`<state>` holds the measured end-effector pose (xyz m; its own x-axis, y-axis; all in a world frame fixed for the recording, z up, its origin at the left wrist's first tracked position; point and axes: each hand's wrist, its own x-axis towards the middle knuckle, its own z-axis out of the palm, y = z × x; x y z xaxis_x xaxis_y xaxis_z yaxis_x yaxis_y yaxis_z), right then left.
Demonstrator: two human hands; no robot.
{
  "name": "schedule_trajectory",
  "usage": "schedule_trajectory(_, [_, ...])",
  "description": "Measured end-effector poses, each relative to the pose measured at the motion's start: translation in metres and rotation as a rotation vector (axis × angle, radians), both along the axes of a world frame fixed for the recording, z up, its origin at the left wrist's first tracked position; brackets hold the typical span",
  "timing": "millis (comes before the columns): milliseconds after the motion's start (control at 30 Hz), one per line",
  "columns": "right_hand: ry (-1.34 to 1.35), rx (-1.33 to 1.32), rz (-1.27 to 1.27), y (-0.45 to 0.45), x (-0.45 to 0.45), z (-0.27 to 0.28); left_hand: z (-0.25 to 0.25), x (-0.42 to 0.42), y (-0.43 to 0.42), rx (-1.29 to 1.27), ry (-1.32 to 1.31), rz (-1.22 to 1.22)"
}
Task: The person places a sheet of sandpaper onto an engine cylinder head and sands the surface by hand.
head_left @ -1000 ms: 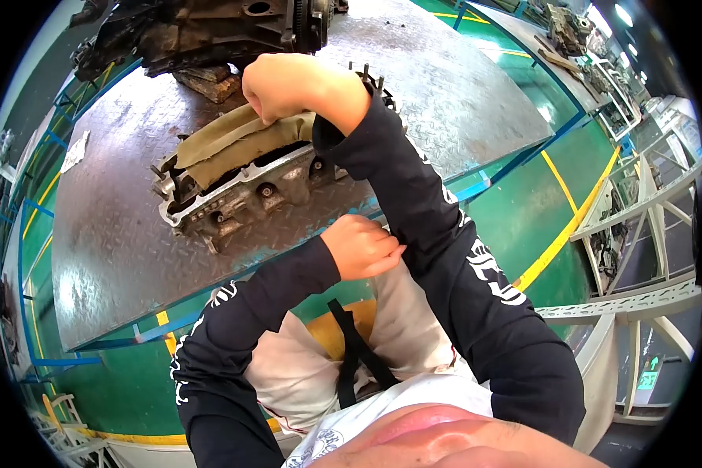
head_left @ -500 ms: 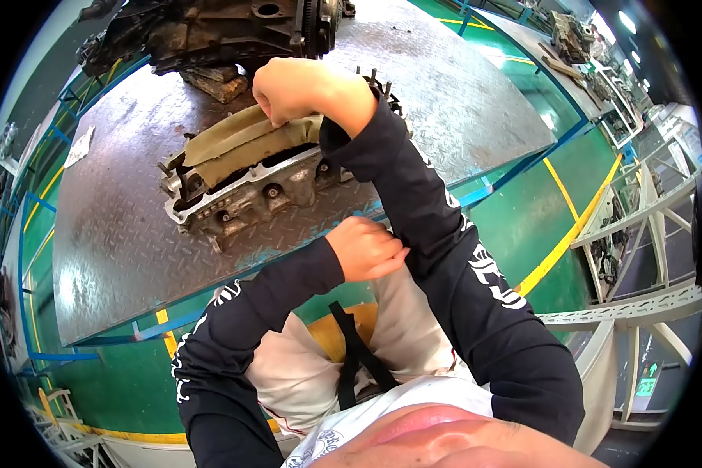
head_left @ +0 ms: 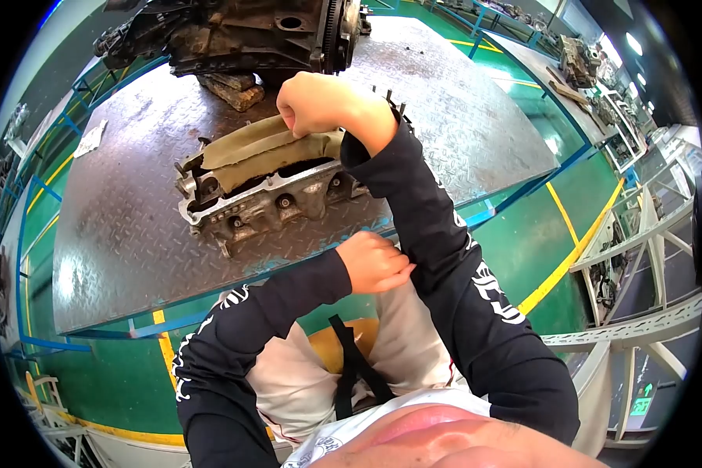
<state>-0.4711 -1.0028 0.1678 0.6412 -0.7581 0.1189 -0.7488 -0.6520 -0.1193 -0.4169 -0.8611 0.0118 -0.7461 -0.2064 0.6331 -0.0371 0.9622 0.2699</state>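
Note:
A cylinder head of dull metal lies on the steel-topped table. Across its upper side rests a folded tan cloth with a rough edge. My right hand is closed over the far part of this cloth, wrist bent and knuckles up; its fingertips are partly hidden. Nearer to me, my left hand is closed with its fingers curled, and its fingertips touch the black sleeve of my right forearm.
A large dark engine assembly sits at the back on wooden blocks. Blue rails edge the tread-plate table. White paper lies at the left. Another table with parts stands at the right, near metal racks.
The view has shifted, so the table and the cylinder head sit slightly lower and farther right. Both hands keep about the same pose; the cloth stays on the head.

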Motion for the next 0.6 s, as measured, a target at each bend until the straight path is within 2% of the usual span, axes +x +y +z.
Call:
schedule_trajectory(100, [0.019, 0.058, -0.031, 0.009, 0.0, 0.012, 0.004, 0.0, 0.001, 0.01, 0.026, -0.01])
schedule_trajectory(267, [0.008, 0.01, -0.008, -0.005, 0.003, -0.005, 0.002, 0.0, 0.001, 0.009, 0.027, -0.01])
schedule_trajectory(533, [0.004, 0.027, -0.03, -0.001, 0.002, -0.003, 0.001, 0.0, 0.001, -0.007, 0.017, 0.0])
schedule_trajectory(600, [-0.002, 0.022, 0.032, -0.001, 0.004, -0.002, 0.0, 0.0, 0.001, 0.001, 0.008, 0.0])
